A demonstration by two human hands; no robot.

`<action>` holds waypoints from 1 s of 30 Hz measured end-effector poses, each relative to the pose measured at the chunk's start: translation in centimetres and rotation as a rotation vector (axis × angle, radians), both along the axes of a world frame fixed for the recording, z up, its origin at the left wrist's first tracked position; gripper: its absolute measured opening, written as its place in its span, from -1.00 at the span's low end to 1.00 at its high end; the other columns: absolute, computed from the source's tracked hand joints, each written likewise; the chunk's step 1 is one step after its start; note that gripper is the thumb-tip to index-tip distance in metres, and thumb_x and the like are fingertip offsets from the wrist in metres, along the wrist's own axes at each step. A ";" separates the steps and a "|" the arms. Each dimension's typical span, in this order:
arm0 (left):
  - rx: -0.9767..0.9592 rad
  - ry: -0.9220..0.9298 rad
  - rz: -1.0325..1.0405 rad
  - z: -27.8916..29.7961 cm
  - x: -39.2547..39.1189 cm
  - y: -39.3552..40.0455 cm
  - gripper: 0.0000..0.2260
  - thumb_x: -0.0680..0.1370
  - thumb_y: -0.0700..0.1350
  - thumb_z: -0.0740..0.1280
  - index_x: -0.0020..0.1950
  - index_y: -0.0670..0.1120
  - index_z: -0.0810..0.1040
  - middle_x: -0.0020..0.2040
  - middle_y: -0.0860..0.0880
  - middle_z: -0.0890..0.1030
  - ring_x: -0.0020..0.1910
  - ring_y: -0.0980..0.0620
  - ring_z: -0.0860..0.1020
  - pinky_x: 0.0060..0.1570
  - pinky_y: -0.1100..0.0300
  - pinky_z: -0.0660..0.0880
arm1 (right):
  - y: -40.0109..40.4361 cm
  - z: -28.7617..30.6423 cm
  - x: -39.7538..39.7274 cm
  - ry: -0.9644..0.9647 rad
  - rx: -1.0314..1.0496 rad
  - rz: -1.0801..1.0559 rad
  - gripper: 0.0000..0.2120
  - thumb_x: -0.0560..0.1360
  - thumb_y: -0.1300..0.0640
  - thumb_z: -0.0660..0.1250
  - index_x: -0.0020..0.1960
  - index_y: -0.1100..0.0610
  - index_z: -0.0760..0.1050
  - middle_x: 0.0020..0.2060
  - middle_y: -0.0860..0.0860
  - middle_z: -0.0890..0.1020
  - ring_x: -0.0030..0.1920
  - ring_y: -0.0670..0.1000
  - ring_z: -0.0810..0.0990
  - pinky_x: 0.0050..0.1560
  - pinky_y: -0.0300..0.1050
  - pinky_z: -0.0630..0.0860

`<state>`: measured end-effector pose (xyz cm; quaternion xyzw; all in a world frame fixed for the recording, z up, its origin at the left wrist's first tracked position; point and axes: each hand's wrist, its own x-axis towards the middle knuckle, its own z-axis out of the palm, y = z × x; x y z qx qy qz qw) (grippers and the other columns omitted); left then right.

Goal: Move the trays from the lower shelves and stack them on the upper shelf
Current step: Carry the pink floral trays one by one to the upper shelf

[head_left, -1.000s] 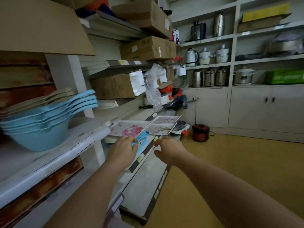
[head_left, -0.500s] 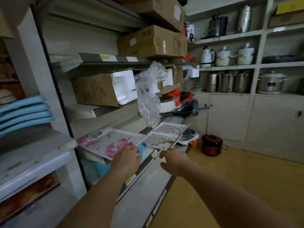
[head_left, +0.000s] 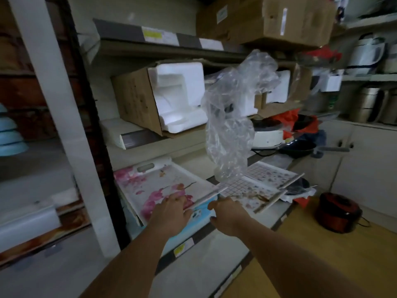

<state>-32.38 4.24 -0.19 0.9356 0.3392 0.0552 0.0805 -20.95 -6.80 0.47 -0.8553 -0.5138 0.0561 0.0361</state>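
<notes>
Head view:
Left hand (head_left: 171, 214): fingers curled over the near edge of the flowered tray (head_left: 163, 186), gripping it.
Right hand (head_left: 227, 214): fingers pinch the near corner of the checked tray (head_left: 251, 190).
Plastic bag (head_left: 232, 117): hangs just beyond the fingertips.
</notes>
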 end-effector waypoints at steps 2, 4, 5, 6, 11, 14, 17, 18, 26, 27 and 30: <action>-0.014 0.026 0.023 -0.7 0.9 0.8 -0.55 0.63 0.06 0.10 0.49 -0.03 0.21 0.39 -0.09 0.36 0.33 -0.09 0.38 0.30 0.05 0.36 | 1.7 -0.6 1.5 -0.020 -0.006 0.055 -0.62 0.60 0.11 0.15 0.41 0.10 0.33 0.33 0.12 0.42 0.35 0.11 0.37 0.36 0.00 0.33; -0.026 0.067 0.063 -1.4 1.5 1.7 -0.56 0.62 0.08 0.10 0.48 -0.03 0.23 0.35 -0.10 0.39 0.31 -0.10 0.39 0.28 0.04 0.38 | 3.4 -1.1 2.6 -0.046 -0.022 0.105 -0.61 0.59 0.10 0.16 0.41 0.10 0.33 0.32 0.12 0.43 0.35 0.11 0.36 0.35 -0.01 0.34; -0.032 0.083 0.088 -1.7 1.7 2.3 -0.55 0.61 0.09 0.10 0.47 -0.02 0.23 0.33 -0.11 0.41 0.29 -0.10 0.40 0.27 0.05 0.39 | 4.2 -1.5 3.1 -0.064 -0.036 0.134 -0.61 0.59 0.10 0.16 0.41 0.11 0.33 0.31 0.12 0.44 0.34 0.12 0.37 0.34 -0.01 0.35; -0.041 0.094 0.113 -2.1 1.8 2.8 -0.55 0.61 0.10 0.10 0.47 -0.02 0.24 0.31 -0.11 0.42 0.28 -0.10 0.41 0.26 0.04 0.40 | 5.2 -1.8 3.6 -0.084 -0.048 0.168 -0.60 0.58 0.10 0.17 0.41 0.12 0.32 0.29 0.12 0.45 0.32 0.13 0.39 0.33 -0.01 0.35; -0.144 0.052 0.261 -3.6 1.7 3.1 -0.55 0.61 0.11 0.12 0.47 -0.02 0.27 0.30 -0.10 0.48 0.26 -0.06 0.45 0.29 0.11 0.39 | 8.7 -3.4 5.2 -0.155 -0.096 0.344 -0.53 0.56 0.13 0.18 0.46 0.11 0.23 0.30 0.12 0.44 0.32 0.12 0.37 0.34 0.01 0.33; -0.173 -0.037 0.308 -3.9 1.7 2.3 -0.60 0.59 0.10 0.16 0.41 0.04 0.36 0.28 -0.03 0.52 0.24 -0.02 0.47 0.27 0.19 0.38 | 9.0 -4.1 5.3 -0.207 -0.160 0.427 -0.58 0.58 0.14 0.15 0.42 0.15 0.27 0.33 0.11 0.41 0.33 0.11 0.37 0.35 0.02 0.28; -0.148 -0.020 0.350 -4.3 2.4 1.9 -0.58 0.57 0.11 0.20 0.42 0.05 0.36 0.33 0.00 0.48 0.31 -0.03 0.42 0.35 0.15 0.32 | 8.9 -4.6 5.6 -0.261 -0.195 0.477 -0.59 0.57 0.14 0.15 0.41 0.12 0.29 0.31 0.12 0.44 0.30 0.12 0.40 0.35 0.08 0.29; -0.139 0.023 0.360 -4.5 2.8 1.8 -0.56 0.57 0.13 0.20 0.43 0.03 0.35 0.35 -0.02 0.46 0.33 -0.04 0.40 0.37 0.10 0.31 | 8.9 -4.6 5.7 -0.281 -0.197 0.476 -0.59 0.57 0.15 0.15 0.41 0.12 0.29 0.30 0.12 0.45 0.29 0.13 0.41 0.35 0.12 0.30; -0.031 0.218 0.388 -5.2 5.4 1.4 -0.60 0.62 0.09 0.11 0.41 -0.06 0.34 0.33 -0.09 0.45 0.30 -0.09 0.42 0.33 0.04 0.35 | 8.6 -3.8 7.7 -0.286 -0.125 0.432 -0.68 0.59 0.23 0.14 0.33 0.14 0.39 0.23 0.10 0.51 0.24 0.11 0.51 0.20 -0.03 0.44; -0.010 0.220 0.387 -5.3 5.5 1.4 -0.61 0.63 0.08 0.11 0.40 -0.06 0.35 0.31 -0.09 0.46 0.29 -0.08 0.43 0.32 0.05 0.36 | 8.5 -3.7 7.8 -0.280 -0.122 0.442 -0.68 0.59 0.22 0.15 0.34 0.15 0.38 0.23 0.10 0.50 0.25 0.11 0.51 0.20 -0.02 0.44; 0.007 0.235 0.384 -5.5 5.2 1.2 -0.62 0.62 0.07 0.12 0.39 -0.04 0.35 0.32 -0.07 0.46 0.29 -0.06 0.43 0.31 0.04 0.37 | 8.5 -4.0 8.0 -0.277 -0.101 0.461 -0.67 0.59 0.21 0.13 0.35 0.17 0.34 0.23 0.13 0.49 0.23 0.13 0.52 0.20 0.00 0.44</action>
